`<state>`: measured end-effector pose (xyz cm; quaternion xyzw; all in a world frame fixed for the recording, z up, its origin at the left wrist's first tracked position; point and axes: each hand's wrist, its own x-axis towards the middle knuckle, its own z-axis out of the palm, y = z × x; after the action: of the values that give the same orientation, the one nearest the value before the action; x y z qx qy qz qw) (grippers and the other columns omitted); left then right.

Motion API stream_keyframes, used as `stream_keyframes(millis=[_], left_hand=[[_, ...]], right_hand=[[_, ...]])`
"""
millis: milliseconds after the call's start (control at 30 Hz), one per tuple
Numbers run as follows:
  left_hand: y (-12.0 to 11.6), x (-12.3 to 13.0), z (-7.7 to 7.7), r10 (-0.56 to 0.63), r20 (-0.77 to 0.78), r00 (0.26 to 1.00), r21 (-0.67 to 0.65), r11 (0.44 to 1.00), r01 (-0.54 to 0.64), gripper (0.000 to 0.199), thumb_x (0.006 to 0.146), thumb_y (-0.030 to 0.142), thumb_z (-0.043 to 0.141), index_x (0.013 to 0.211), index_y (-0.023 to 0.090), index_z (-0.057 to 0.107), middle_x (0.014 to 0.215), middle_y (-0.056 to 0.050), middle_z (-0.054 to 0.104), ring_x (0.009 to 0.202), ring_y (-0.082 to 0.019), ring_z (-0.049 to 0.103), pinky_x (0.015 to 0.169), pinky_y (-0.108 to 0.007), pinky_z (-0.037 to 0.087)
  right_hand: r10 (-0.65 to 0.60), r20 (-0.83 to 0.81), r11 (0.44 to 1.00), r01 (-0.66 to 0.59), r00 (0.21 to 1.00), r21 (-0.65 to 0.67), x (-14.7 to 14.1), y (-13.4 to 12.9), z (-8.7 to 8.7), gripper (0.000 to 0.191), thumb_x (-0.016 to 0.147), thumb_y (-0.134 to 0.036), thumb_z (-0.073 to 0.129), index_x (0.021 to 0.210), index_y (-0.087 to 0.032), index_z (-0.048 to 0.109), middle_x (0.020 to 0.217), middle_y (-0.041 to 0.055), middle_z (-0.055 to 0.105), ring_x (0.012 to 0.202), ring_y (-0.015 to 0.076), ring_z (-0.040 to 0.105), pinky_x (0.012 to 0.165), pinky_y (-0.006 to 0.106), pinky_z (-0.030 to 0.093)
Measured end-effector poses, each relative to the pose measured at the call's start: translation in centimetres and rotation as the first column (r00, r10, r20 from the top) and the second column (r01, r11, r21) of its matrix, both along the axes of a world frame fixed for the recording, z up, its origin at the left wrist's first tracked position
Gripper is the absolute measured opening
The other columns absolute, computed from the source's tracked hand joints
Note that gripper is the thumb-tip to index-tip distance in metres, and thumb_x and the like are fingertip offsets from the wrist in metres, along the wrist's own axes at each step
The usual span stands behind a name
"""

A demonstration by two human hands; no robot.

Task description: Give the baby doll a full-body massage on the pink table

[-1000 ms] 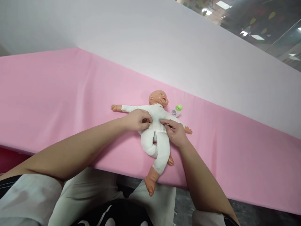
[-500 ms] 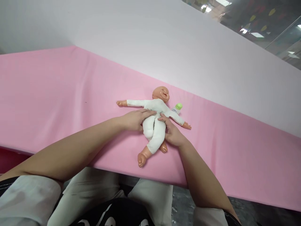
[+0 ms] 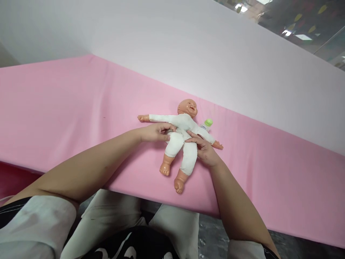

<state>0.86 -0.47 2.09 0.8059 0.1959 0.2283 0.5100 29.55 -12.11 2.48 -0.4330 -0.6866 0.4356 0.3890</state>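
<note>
A baby doll (image 3: 175,144) with a white cloth body lies face up on the pink surface, its arms spread and its legs side by side. My left hand (image 3: 158,132) is at the doll's hip on the left side, thumb and fingers closed on the white cloth. On the other hip rests my right hand (image 3: 204,148), its fingers slightly apart over the cloth and the top of the leg. Just beyond the doll's arm on the right lies a small clear bottle (image 3: 207,125) with a green cap, partly hidden by that arm.
The pink covered table (image 3: 283,180) runs across the view, with its front edge just above my lap. Behind it rises a pale wall (image 3: 161,43), with a window at the upper right.
The doll's legs, crossed before, now lie apart and uncrossed. My left hand's fingers have drawn together on the cloth. The whole view has shifted slightly.
</note>
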Motion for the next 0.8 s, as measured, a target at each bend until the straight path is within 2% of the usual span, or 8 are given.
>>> stream_keyframes(millis=[67,167,233,300,467,600,700,800], left_hand=[[0.2,-0.4,0.3,-0.028,-0.043,0.999,0.023,0.999,0.029,0.038,0.084,0.044,0.077,0.114,0.022,0.07,0.125,-0.008,0.071,0.118,-0.026,0.066,0.1,-0.038,0.053],[0.4,-0.8,0.5,-0.028,-0.076,0.997,0.039,0.999,0.031,0.04,0.076,0.037,0.083,0.113,0.023,0.074,0.15,-0.011,0.06,0.133,-0.031,0.06,0.103,-0.04,0.053],[0.5,-1.0,0.4,-0.051,-0.077,0.996,0.004,0.999,0.052,0.043,0.071,0.033,0.084,0.112,0.022,0.075,0.161,-0.013,0.05,0.136,-0.032,0.058,0.1,-0.039,0.055],[0.6,-1.0,0.2,-0.07,-0.072,0.995,-0.025,0.997,0.069,0.043,0.069,0.029,0.083,0.111,0.022,0.075,0.162,-0.013,0.049,0.134,-0.032,0.06,0.097,-0.038,0.057],[0.9,-1.1,0.1,-0.057,-0.075,0.996,-0.009,0.998,0.056,0.038,0.071,0.029,0.078,0.109,0.024,0.077,0.155,-0.01,0.057,0.135,-0.032,0.06,0.099,-0.037,0.055],[0.6,-0.8,0.6,0.017,-0.085,0.996,0.013,1.0,-0.016,0.026,0.079,0.041,0.076,0.095,0.02,0.077,0.142,-0.013,0.065,0.138,-0.031,0.057,0.105,-0.038,0.052],[0.2,-0.4,1.1,0.042,-0.082,0.996,0.046,0.998,-0.039,0.028,0.078,0.046,0.077,0.081,0.018,0.073,0.123,-0.011,0.071,0.124,-0.028,0.064,0.1,-0.036,0.054],[-0.2,-0.4,1.7,0.064,-0.108,0.992,0.034,0.998,-0.061,0.029,0.076,0.046,0.08,0.076,0.019,0.069,0.102,-0.006,0.072,0.096,-0.021,0.068,0.084,-0.031,0.054]], right_hand=[[0.021,0.028,1.0,-0.022,0.999,0.012,0.0,0.0,0.1,0.034,0.088,-0.044,0.084,0.122,-0.039,0.081,0.172,-0.001,0.041,0.162,0.0319,0.035,0.129,0.054,0.037],[0.038,0.057,0.999,-0.038,0.998,0.003,0.0,0.0,0.3,0.035,0.087,-0.044,0.085,0.122,-0.041,0.081,0.173,-0.0029,0.039,0.163,0.0317,0.032,0.13,0.055,0.035],[0.043,0.074,0.999,-0.044,0.996,0.001,0.0,0.1,0.4,0.036,0.086,-0.044,0.087,0.121,-0.042,0.081,0.172,-0.0044,0.04,0.164,0.0311,0.029,0.134,0.055,0.026],[0.058,0.082,0.998,-0.059,0.995,0.006,0.2,0.2,0.4,0.036,0.086,-0.046,0.087,0.121,-0.041,0.082,0.172,-0.0045,0.041,0.165,0.031,0.026,0.137,0.054,0.017],[0.047,0.046,0.999,-0.045,0.998,-0.027,0.5,0.1,0.3,0.035,0.093,-0.056,0.077,0.124,-0.039,0.081,0.169,-0.0037,0.045,0.165,0.0316,0.028,0.136,0.056,0.017],[-0.044,0.122,0.996,0.034,0.992,0.08,0.1,-0.2,0.2,0.042,0.092,-0.049,0.08,0.133,-0.038,0.076,0.167,0.0022,0.05,0.16,0.0329,0.039,0.134,0.058,0.024],[-0.094,0.142,0.988,0.074,0.985,0.137,-0.4,-0.3,0.1,0.048,0.087,-0.044,0.086,0.133,-0.036,0.076,0.161,0.006,0.056,0.154,0.0337,0.047,0.131,0.058,0.031],[-0.113,0.149,0.984,0.09,0.982,0.156,-0.9,-0.4,0.3,0.052,0.081,-0.044,0.091,0.13,-0.034,0.078,0.157,0.0083,0.06,0.15,0.0346,0.051,0.128,0.058,0.035]])
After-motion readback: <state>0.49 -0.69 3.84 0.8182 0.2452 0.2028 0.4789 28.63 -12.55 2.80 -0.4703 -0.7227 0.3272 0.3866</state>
